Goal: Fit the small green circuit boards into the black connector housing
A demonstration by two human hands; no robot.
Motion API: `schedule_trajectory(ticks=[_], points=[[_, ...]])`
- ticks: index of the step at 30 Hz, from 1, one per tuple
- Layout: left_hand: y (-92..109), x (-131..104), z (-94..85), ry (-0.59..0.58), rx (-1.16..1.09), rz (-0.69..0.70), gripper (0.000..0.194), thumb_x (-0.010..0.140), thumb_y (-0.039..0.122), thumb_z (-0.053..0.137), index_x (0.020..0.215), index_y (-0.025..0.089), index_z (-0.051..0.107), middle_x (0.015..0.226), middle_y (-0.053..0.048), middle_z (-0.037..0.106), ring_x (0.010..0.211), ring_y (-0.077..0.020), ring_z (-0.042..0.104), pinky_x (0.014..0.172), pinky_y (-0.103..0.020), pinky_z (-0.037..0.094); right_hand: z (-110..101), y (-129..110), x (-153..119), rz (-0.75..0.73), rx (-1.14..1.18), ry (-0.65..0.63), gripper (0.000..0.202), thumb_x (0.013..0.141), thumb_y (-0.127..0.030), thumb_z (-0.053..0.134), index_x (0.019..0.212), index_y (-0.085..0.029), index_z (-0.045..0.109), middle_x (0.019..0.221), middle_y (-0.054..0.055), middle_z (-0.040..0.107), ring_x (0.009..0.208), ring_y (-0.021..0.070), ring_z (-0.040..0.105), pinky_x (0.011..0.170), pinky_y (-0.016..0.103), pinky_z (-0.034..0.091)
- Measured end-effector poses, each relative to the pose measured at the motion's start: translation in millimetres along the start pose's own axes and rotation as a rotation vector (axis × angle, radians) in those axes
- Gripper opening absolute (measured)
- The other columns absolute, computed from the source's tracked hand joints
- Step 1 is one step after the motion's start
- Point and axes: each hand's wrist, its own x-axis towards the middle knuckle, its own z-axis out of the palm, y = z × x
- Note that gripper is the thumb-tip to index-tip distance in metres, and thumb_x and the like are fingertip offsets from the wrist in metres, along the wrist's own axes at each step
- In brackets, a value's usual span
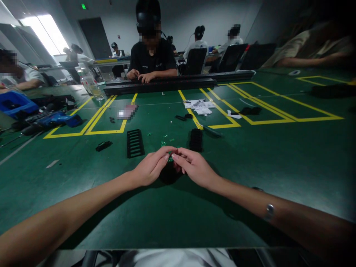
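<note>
My left hand (152,165) and my right hand (196,167) meet at the fingertips over the green table, their fingers bent together. Small green pieces (170,158) show between them; whether either hand grips one is too small to tell. More green bits (164,143) lie just beyond the fingertips. A black slotted tray (135,143) rests to the left of my hands. On the other side sits a black ribbed block (196,140). Further left is a small black part with green on it (104,145).
Beyond lie crumpled white papers (200,106), a dark tool (211,131) and long black bars (161,86). A blue power tool (62,119) and a blue bin (16,104) are at the left. Another person sits across the table, hands near the bars. Clear bottles (90,83) stand back left.
</note>
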Motion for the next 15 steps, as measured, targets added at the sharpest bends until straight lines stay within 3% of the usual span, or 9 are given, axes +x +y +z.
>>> schedule_trajectory(ticks=[15], points=[[-3.1, 0.8, 0.2, 0.015, 0.041, 0.044, 0.036, 0.106, 0.028, 0.033, 0.137, 0.016, 0.048, 0.113, -0.010, 0.067, 0.085, -0.0152, 0.063, 0.086, -0.030, 0.050, 2.6, -1.6, 1.7, -0.009, 0.006, 0.019, 0.023, 0.101, -0.035, 0.054, 0.085, -0.018, 0.056, 0.072, -0.002, 0.056, 0.062, 0.0111, 0.054, 0.055, 0.024, 0.043]])
